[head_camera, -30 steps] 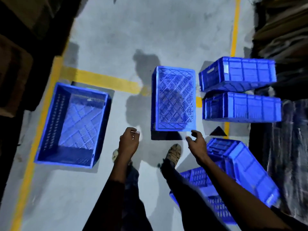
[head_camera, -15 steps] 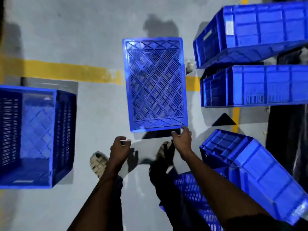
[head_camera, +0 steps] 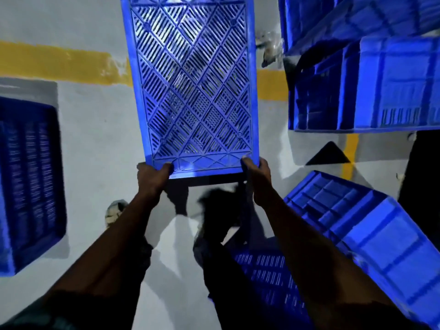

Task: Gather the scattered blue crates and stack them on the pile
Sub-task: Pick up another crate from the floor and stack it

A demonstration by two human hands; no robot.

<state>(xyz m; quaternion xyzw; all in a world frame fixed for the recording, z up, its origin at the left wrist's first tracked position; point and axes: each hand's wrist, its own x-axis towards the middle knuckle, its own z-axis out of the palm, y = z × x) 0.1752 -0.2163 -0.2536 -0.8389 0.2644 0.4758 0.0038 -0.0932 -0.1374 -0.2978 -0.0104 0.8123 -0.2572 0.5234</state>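
An upside-down blue crate [head_camera: 192, 86] with a slotted lattice bottom lies on the grey floor straight ahead. My left hand [head_camera: 152, 177] grips its near left corner, thumb over the edge. My right hand [head_camera: 256, 177] grips its near right corner the same way. At the right, two blue crates lie on their sides, one above the other [head_camera: 371, 91]. Another blue crate [head_camera: 371, 232] lies tilted at the lower right, over a flat slotted crate [head_camera: 269, 270]. A further blue crate [head_camera: 28, 186] sits at the left edge.
A yellow painted line [head_camera: 59, 63] crosses the floor behind the held crate, and a second yellow line [head_camera: 351, 153] runs down at the right. My feet stand just below the crate's near edge. Dark material fills the far right edge.
I have bent closer to the floor. Both hands reached forward and took hold of the near edge of the upside-down crate; earlier only the right hand touched it.
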